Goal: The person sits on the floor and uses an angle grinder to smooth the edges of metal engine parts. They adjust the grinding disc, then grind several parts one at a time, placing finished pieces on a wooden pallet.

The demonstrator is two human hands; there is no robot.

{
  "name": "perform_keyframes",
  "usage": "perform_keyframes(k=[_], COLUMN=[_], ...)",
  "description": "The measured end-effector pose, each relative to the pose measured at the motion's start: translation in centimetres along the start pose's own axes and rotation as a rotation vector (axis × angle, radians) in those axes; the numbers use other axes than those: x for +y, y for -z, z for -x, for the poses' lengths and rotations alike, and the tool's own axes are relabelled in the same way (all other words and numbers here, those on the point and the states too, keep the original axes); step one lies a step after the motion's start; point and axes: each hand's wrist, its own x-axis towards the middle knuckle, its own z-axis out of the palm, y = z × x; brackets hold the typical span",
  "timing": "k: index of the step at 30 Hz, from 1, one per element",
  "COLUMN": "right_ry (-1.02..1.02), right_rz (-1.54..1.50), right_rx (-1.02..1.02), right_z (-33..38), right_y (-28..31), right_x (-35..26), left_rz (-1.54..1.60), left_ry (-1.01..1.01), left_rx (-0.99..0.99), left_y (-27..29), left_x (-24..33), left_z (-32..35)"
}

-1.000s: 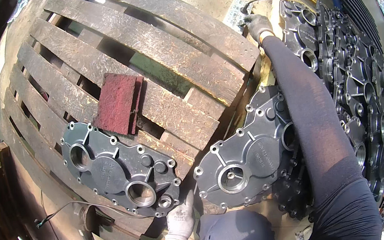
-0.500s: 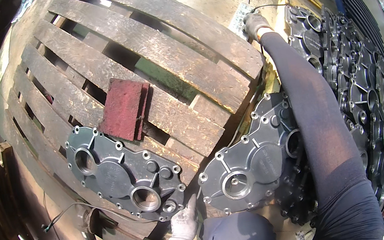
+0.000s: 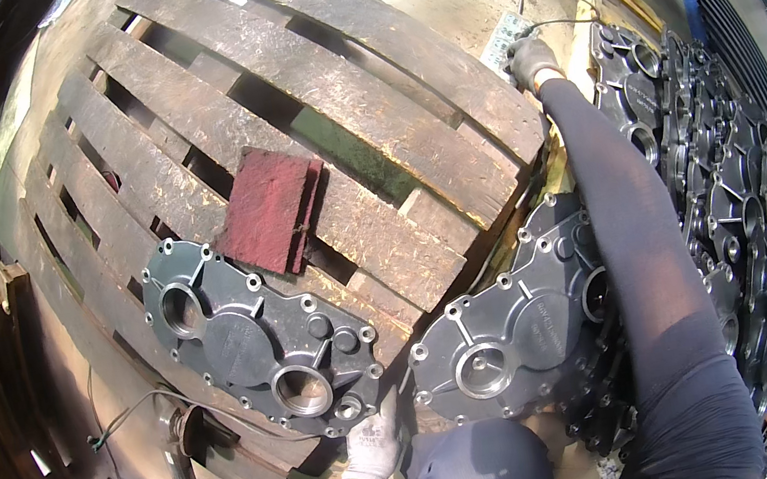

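A dark grey cast metal cover (image 3: 239, 345) with two large round bores lies on the near edge of the wooden pallet. At its near right corner my left hand (image 3: 374, 444), in a pale glove, grips the rim, the fingers partly hidden beneath it. My right arm reaches far out to the right. Its gloved right hand (image 3: 533, 62) is closed at a pale patterned flat object (image 3: 504, 39) beside a thin cable; what the fingers hold, if anything, is hidden. A second like cover (image 3: 507, 341) rests to the right of the first, partly behind my right arm.
A dark red block (image 3: 273, 212) sits on the slatted pallet (image 3: 359, 91), which has wide gaps. Many more stacked covers (image 3: 717, 173) fill the right side by a yellow wooden frame (image 3: 592, 1). A corded grinder-like tool (image 3: 179, 451) lies at lower left.
The view has shifted slightly, so most of the scene appears further right. My left hand stays at the cover's corner, and my right hand stays by the pale flat object.
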Motion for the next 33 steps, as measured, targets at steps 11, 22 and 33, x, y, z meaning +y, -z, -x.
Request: perform_keyframes(k=[11,22,33], right_ry=[0.14,0.413,0.613], right_rz=[0.246,-0.728,-1.08], right_rx=[0.086,0.457,-0.396], right_z=[11.0,28.0,71.6], right_y=[1.4,8.0,24.2], right_x=[-2.1,-11.5,-33.7], left_rz=[0.294,0.077,-0.313], left_ry=[-0.222,-0.423,0.214], left_rx=[0.234,0.306,0.357], left_y=[0.6,-0.4,9.1], left_x=[-4.3,-4.3,-23.5], left_z=[11.7,30.1,54.8])
